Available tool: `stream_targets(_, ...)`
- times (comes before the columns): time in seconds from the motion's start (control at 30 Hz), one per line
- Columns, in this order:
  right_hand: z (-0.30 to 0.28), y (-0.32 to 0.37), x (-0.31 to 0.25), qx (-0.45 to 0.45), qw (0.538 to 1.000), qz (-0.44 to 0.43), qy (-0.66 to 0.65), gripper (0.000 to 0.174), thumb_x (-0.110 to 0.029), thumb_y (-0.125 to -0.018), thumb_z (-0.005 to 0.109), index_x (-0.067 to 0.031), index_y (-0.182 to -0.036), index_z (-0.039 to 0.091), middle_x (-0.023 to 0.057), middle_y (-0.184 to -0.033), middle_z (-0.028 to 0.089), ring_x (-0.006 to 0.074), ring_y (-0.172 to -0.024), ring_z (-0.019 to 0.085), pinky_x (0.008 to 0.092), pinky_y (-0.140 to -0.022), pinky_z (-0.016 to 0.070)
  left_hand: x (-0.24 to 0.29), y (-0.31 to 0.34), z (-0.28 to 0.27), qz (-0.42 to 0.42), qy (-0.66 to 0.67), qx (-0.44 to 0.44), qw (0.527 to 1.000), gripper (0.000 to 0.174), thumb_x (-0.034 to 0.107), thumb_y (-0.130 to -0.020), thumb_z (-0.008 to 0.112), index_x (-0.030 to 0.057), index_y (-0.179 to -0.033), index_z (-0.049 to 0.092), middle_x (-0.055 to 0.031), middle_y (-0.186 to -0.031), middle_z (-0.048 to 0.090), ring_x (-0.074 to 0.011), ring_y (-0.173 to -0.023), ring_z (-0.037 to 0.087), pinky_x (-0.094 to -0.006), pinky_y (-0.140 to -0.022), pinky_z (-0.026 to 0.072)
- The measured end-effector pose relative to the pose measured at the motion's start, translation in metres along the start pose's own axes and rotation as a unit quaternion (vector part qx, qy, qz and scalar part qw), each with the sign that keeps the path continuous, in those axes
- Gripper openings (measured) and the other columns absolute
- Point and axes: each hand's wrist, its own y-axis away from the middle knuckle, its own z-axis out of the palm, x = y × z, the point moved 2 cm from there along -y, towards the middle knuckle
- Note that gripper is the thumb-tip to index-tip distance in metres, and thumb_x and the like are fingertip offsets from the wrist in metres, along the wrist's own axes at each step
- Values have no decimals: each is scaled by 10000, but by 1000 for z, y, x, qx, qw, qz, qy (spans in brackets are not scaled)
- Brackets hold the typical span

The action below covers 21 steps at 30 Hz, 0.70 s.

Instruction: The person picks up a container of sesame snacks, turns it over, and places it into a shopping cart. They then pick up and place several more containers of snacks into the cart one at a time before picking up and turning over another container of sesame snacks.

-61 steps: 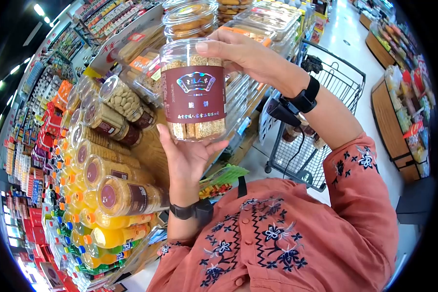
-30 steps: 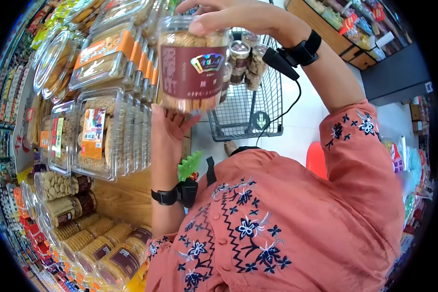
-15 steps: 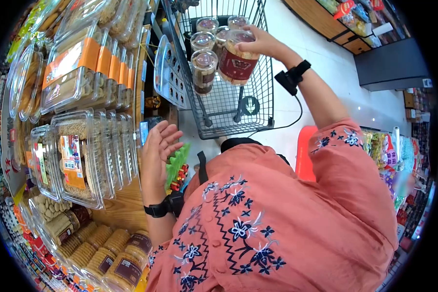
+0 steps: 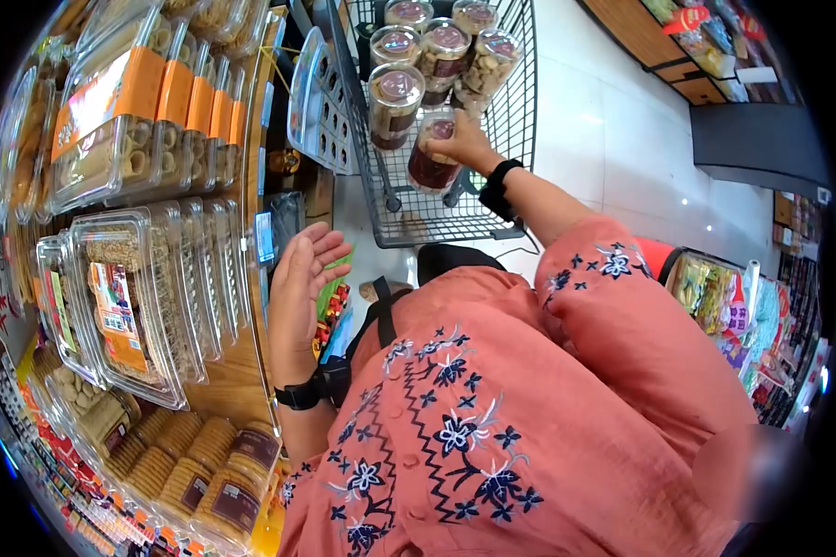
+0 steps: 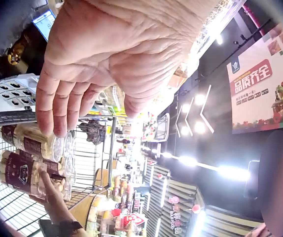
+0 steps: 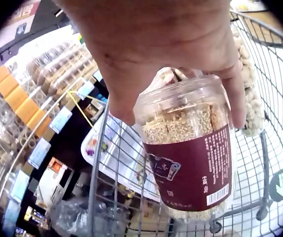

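My right hand (image 4: 467, 144) grips a clear jar of sesame crisps (image 4: 432, 169) with a maroon label, inside the shopping cart (image 4: 437, 239). In the right wrist view the thumb and fingers hold the jar (image 6: 188, 168) around its lid end, and sesame-coated sticks show through the plastic. Several similar jars (image 4: 397, 104) stand beside and behind it in the cart. My left hand (image 4: 305, 283) is raised beside the shelf edge, holding nothing. Its fingers (image 5: 60, 106) are extended, palm showing in the left wrist view.
To the left, a wooden shelf (image 4: 228, 390) carries clear boxes of sesame biscuits (image 4: 125, 297), orange-banded packs (image 4: 107, 102) and jars of round biscuits (image 4: 228, 501). A white perforated panel (image 4: 316, 107) stands between shelf and cart. Another display counter (image 4: 650, 42) is at the far right.
The sesame crisp jar has gone from between both hands above the shelf down into the cart in my right hand. My left hand has let go of it. The view has turned towards the cart.
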Motion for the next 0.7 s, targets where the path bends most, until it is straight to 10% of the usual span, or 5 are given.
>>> stream_targets(0.7, 148, 20, -21, 23, 997, 67, 42, 1167, -515, -616, 885, 93, -1461, 357, 325, -1313, 488, 481, -1196, 530, 482, -1013, 484, -11, 11, -9, -72, -34, 92, 993, 519, 365, -1104, 425, -62, -1394, 479, -203, -1276, 615, -254, -1166, 627, -363, -981, 510)
